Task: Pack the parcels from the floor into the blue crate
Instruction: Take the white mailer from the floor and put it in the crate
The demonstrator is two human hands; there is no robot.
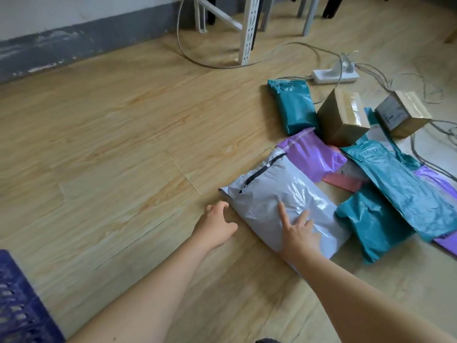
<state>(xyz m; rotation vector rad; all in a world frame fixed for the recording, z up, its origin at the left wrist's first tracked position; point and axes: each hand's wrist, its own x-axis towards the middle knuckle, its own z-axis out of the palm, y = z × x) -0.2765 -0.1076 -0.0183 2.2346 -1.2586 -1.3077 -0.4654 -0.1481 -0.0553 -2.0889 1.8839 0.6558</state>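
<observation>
- At the far left, in the bottom corner of our view, stands the blue slatted plastic crate [17, 300]. It is well apart from the parcels, so we judge the carry will swing left and back toward us.
- Our left hand [217, 226] sits at the near-left edge of the grey glossy plastic mailer bag [279, 194]. Its fingers are loosely bent, the thumb is apart, and it grips nothing yet. We should slide those fingers under the edge rather than pinch slack film.
- The grey bag lies flat on the floor, its far corner against a purple plastic mailer bag [316, 154].
- Our right hand [296, 231] rests flat on the grey bag, fingers straight and spread, pressing, not clasping. It should pin the bag while the left gets underneath, then take the opposite edge.
- A teal plastic bag [371, 226] lies just beside the grey bag on its right. We should lift straight up so the neighbours stay put.
</observation>
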